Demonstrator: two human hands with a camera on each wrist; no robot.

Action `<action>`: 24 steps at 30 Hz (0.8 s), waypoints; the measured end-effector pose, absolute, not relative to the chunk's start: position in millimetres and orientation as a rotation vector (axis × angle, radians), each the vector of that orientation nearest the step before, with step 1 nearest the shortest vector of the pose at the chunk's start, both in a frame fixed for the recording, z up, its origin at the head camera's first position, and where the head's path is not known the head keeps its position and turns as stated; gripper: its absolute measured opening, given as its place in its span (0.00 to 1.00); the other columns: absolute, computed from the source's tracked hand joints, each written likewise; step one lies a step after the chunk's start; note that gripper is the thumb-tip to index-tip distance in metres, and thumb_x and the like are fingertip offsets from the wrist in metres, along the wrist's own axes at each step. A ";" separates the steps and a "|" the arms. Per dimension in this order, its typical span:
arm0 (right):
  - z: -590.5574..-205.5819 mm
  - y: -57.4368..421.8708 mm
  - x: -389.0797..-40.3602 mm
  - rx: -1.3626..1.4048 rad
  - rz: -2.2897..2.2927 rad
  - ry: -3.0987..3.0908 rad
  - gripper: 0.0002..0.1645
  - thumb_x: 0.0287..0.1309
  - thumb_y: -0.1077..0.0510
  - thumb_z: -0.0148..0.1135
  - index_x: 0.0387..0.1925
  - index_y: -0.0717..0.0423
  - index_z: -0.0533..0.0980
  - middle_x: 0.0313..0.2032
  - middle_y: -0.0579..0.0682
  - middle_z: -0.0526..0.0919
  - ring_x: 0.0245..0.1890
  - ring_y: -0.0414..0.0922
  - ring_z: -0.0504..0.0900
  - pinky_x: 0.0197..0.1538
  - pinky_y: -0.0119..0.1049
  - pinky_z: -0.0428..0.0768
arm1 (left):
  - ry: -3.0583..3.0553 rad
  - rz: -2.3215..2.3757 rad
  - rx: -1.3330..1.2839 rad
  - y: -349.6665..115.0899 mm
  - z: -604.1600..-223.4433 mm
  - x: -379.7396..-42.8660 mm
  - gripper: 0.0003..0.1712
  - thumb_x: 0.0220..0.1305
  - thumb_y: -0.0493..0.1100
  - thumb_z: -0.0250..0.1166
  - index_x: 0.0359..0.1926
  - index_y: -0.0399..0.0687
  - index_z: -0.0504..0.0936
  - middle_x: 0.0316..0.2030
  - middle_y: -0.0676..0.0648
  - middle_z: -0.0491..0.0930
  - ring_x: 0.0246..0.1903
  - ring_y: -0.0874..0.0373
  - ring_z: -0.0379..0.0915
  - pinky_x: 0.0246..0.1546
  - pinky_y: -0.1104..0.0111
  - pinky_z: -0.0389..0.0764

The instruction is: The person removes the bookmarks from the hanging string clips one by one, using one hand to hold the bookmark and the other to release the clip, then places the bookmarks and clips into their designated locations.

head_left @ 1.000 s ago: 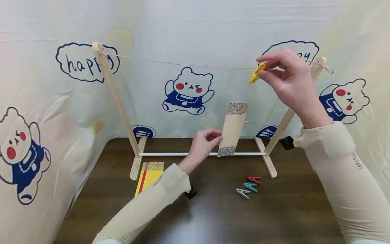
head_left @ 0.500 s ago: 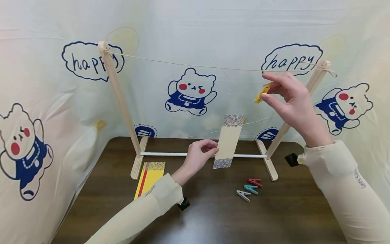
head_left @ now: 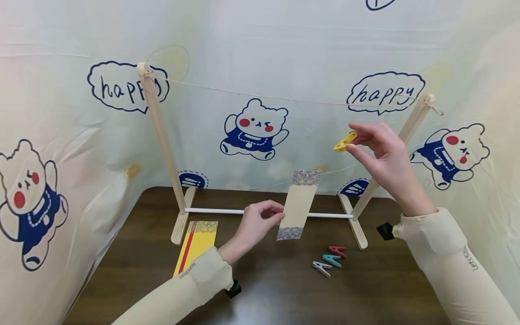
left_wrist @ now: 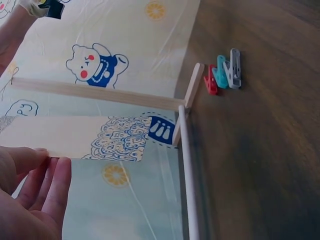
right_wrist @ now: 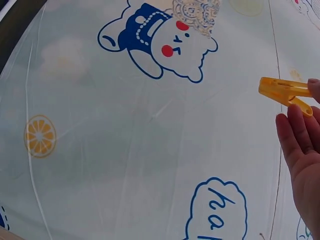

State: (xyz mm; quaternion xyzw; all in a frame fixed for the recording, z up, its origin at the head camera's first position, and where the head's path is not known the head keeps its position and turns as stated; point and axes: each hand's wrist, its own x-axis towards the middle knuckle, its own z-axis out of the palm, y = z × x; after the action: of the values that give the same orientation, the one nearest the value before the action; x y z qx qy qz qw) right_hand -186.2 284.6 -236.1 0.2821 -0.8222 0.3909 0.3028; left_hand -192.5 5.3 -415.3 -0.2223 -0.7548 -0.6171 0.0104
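A cream paper card (head_left: 299,203) with blue lace-patterned ends is pinched along its left edge by my left hand (head_left: 256,225), above the table. In the left wrist view the thumb and fingertips grip the edge of the same card (left_wrist: 75,132). My right hand (head_left: 382,158) pinches a yellow clothespin (head_left: 345,141) below the string (head_left: 260,95), apart from both string and card. The yellow clothespin (right_wrist: 285,92) shows between thumb and fingers in the right wrist view. The string runs between two wooden posts and sags slightly.
Red (head_left: 337,251), teal (head_left: 331,260) and grey (head_left: 322,268) clothespins lie on the dark table (head_left: 284,298) at the right. A yellow card (head_left: 201,243) with a red stripe lies at the left, partly under my left sleeve. A white rod (head_left: 215,211) joins the wooden stand's feet.
Both hands have lowered, the left with the cream card and the right with the yellow clothespin. The right hand has come down from string height to below the string.
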 end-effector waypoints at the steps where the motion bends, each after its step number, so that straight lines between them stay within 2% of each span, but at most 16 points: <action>1: -237.4 284.6 -185.9 0.759 1.049 -2.176 0.32 0.58 0.80 0.67 0.64 0.65 0.77 0.49 0.49 0.78 0.50 0.40 0.81 0.58 0.23 0.79 | -2.356 -1.929 -0.688 4.0 -415.9 -191.9 0.06 0.66 0.35 0.72 0.44 0.45 0.90 0.37 0.48 0.89 0.36 0.43 0.85 0.35 0.72 0.84; 5: -245.0 286.1 -183.6 0.791 1.054 -2.186 0.32 0.56 0.81 0.66 0.64 0.67 0.77 0.49 0.51 0.77 0.50 0.39 0.81 0.58 0.22 0.78 | -2.355 -1.943 -0.673 -1.6 -418.8 -189.2 0.06 0.66 0.35 0.72 0.43 0.44 0.90 0.37 0.47 0.89 0.36 0.41 0.85 0.34 0.72 0.84; 11: -253.0 287.9 -176.9 0.817 1.028 -2.172 0.35 0.51 0.85 0.67 0.63 0.67 0.78 0.48 0.54 0.77 0.50 0.39 0.82 0.58 0.22 0.78 | -2.369 -1.947 -0.638 -11.5 -423.5 -183.3 0.07 0.65 0.35 0.73 0.44 0.44 0.90 0.37 0.47 0.89 0.34 0.47 0.86 0.35 0.72 0.85; 16: -257.6 290.5 -172.0 0.847 1.035 -2.176 0.37 0.48 0.86 0.68 0.62 0.69 0.78 0.50 0.57 0.78 0.52 0.38 0.82 0.59 0.24 0.78 | -2.366 -1.970 -0.636 -18.3 -425.5 -178.9 0.07 0.65 0.34 0.73 0.44 0.42 0.90 0.37 0.45 0.89 0.35 0.43 0.86 0.36 0.71 0.86; 21: -264.3 293.8 -166.3 0.842 1.038 -2.247 0.36 0.51 0.85 0.67 0.63 0.67 0.78 0.51 0.56 0.79 0.53 0.37 0.83 0.58 0.24 0.79 | -2.385 -1.978 -0.620 -23.3 -427.6 -174.1 0.06 0.65 0.34 0.73 0.43 0.43 0.89 0.37 0.46 0.89 0.33 0.50 0.87 0.37 0.71 0.86; 24: -271.2 296.4 -163.3 0.847 1.084 -2.284 0.33 0.55 0.84 0.65 0.63 0.68 0.77 0.52 0.56 0.80 0.53 0.37 0.84 0.55 0.25 0.81 | -2.396 -1.994 -0.604 -27.0 -430.7 -169.0 0.06 0.65 0.35 0.73 0.43 0.43 0.89 0.37 0.45 0.89 0.34 0.50 0.87 0.38 0.72 0.86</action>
State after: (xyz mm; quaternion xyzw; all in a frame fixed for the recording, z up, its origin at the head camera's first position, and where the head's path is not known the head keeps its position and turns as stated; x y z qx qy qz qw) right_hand -163.3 296.4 -271.2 0.3087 -0.8325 0.3952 0.2355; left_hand -169.0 -27.0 -430.7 -0.1901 -0.7545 -0.6279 -0.0169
